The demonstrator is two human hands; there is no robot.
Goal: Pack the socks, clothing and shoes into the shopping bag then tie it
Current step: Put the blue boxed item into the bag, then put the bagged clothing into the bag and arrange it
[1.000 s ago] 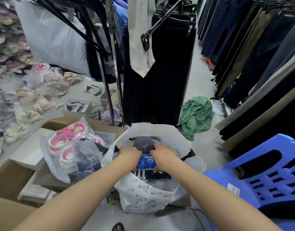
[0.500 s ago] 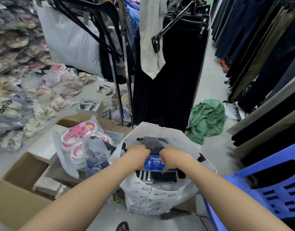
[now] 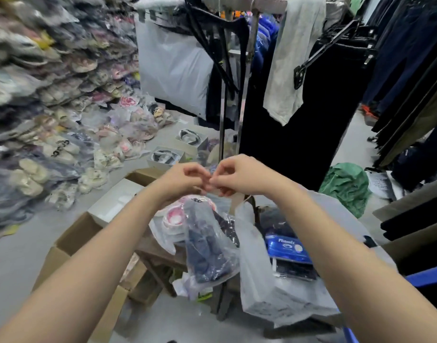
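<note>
The white shopping bag [image 3: 257, 288] stands open low in the middle, with a blue-labelled pack [image 3: 288, 246] and dark striped items inside. My left hand [image 3: 185, 178] and my right hand [image 3: 239, 175] meet fingertip to fingertip above and left of it. Both pinch the top of a clear bag of dark blue clothing [image 3: 207, 248], which hangs below them beside the shopping bag's left wall. Behind it lie pink shoes in a clear wrapper [image 3: 174, 216] on the boxes.
An open cardboard box [image 3: 71, 243] and a white box [image 3: 116, 201] sit at the left. Piles of bagged shoes [image 3: 51, 115] fill the left side. A clothes rack with black trousers [image 3: 294, 134] stands behind. A green cloth [image 3: 346, 186] lies on the floor; a blue chair [image 3: 427, 280] is at the right.
Both hands have left the inside of the shopping bag, risen and moved left. They now pinch the clear bag of dark clothing, which has come up off the boxes. The view tilted up.
</note>
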